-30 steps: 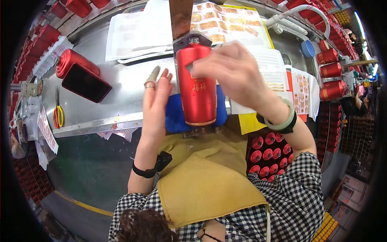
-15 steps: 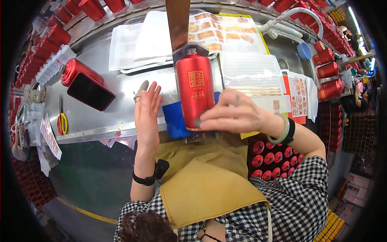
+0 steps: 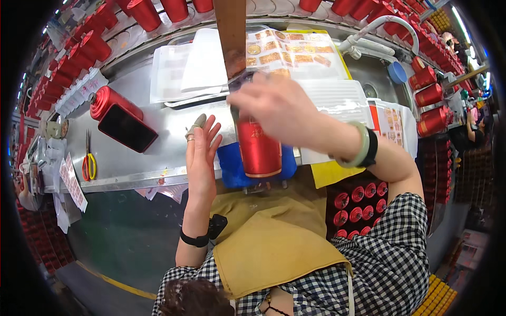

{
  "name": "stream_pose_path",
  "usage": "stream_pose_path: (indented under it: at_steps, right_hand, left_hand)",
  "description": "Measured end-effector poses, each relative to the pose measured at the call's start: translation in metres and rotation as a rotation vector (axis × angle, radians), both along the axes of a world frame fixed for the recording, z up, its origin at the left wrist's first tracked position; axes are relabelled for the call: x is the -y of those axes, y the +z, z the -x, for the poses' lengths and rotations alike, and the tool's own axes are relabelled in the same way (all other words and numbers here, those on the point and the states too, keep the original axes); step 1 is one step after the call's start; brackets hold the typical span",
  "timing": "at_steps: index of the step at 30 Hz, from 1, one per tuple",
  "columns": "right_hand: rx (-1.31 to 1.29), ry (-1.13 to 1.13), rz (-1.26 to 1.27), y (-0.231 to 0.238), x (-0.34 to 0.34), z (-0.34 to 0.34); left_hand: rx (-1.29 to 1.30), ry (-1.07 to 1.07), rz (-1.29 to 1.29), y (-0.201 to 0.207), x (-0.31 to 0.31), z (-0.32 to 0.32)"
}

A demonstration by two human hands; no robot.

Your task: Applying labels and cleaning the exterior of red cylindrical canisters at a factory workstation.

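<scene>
Right hand (image 3: 276, 108): blurred over the red bottle's (image 3: 259, 155) upper part; whether its grip is closed cannot be told. Left hand (image 3: 201, 166): grip parted, beside the bottle. Beneath the bottle: blue cloth (image 3: 230, 167), at the worktop's (image 3: 126, 167) near edge.

The camera rides on the person's head, the left one of a side-by-side pair, and peers steeply down past some dark hair (image 3: 195, 301) and the mustard apron (image 3: 279, 255) to the metal bench (image 3: 168, 129) in front. The left hand (image 3: 203, 158) and right hand (image 3: 276, 108) fall near the middle, fairly close to the lens; its fisheye sweep also takes in the floor (image 3: 121, 231) and the farther red bottles (image 3: 143, 15), curving toward the dark round rim
</scene>
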State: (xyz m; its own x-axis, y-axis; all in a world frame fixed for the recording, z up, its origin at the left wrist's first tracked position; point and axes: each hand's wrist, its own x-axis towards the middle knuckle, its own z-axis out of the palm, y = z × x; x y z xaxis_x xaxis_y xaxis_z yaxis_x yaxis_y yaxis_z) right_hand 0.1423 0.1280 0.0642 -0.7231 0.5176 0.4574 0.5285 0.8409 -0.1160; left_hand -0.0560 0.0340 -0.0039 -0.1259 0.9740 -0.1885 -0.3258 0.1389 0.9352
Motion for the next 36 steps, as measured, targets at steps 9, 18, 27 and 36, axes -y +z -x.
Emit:
stream_pose_path:
  at_steps: [9,18,27,36]
  right_hand:
    - [-0.010,0.403,-0.062,-0.011,0.056,-0.021]
    - [-0.191,0.257,-0.301,-0.045,0.017,-0.048]
    - [-0.246,-0.309,-0.317,0.027,-0.018,-0.038]
    - [-0.523,-0.173,-0.173,0.051,0.042,0.009]
  left_hand:
    - [-0.035,-0.028,0.008,-0.009,0.001,0.008]
    - [-0.004,-0.176,0.030,-0.003,-0.006,-0.012]
    - [-0.175,-0.230,-0.011,-0.014,-0.022,-0.012]
    - [0.162,-0.490,0.167,0.025,-0.008,-0.005]
